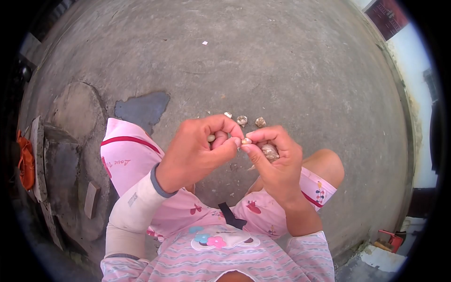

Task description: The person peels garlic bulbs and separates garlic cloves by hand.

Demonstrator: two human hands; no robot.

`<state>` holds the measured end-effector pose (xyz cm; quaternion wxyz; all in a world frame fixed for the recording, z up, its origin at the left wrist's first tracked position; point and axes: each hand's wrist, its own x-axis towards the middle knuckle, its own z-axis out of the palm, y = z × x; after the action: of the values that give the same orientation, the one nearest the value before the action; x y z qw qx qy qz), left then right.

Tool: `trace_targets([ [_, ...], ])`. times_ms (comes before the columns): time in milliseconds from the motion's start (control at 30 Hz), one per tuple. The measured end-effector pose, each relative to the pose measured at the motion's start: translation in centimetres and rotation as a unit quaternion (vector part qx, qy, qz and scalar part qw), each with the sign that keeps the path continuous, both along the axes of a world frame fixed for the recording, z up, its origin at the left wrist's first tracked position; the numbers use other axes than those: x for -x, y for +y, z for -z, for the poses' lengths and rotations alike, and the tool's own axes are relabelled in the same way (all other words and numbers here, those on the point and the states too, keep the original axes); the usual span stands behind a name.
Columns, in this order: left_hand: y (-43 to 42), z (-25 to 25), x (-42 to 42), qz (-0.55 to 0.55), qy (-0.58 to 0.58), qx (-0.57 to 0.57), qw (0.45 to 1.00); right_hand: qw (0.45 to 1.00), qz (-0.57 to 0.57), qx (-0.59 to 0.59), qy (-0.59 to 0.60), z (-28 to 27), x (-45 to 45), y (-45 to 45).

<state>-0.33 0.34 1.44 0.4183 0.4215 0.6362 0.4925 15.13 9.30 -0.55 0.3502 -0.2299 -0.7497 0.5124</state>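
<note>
- Orange cloth (26, 162) sat at the left edge.
- Next came a small flat block (92, 199), leaning on the ground near the left knee.
- A dark patch (143, 105) marked the grey floor (300, 70), just past the knee.
- The left hand (190, 150) had its fingers curled around a pale clove (211, 138). Its thumb and pointing finger were close together, touching the left end of a small clove (246, 141).
- A little white bit (228, 114) and two garlic heads (242, 121) lay on the floor, just on the far side of the hands.
- The small clove was in the middle, between both hands. The right hand (284, 162) pinched it with thumb and pointing finger.
- A bigger garlic head (270, 152) was tucked in the right hand's bent fingers.
- Something red (391, 239) stood at the near right.
</note>
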Motion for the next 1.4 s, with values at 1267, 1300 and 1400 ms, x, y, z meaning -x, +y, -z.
trace_targets([
  [1267,0.1,0.7,0.0,-0.019,-0.011,-0.107,0.994,0.95,-0.091,0.294,0.059,-0.2,-0.5,0.5],
  [1300,0.1,0.7,0.0,-0.015,-0.017,-0.1,0.995,0.966,-0.074,0.241,0.052,-0.3,-0.4,0.4],
  [1400,0.0,0.0,-0.1,-0.015,-0.01,-0.058,0.998,0.995,-0.027,0.085,0.034,-0.3,-0.1,0.2],
])
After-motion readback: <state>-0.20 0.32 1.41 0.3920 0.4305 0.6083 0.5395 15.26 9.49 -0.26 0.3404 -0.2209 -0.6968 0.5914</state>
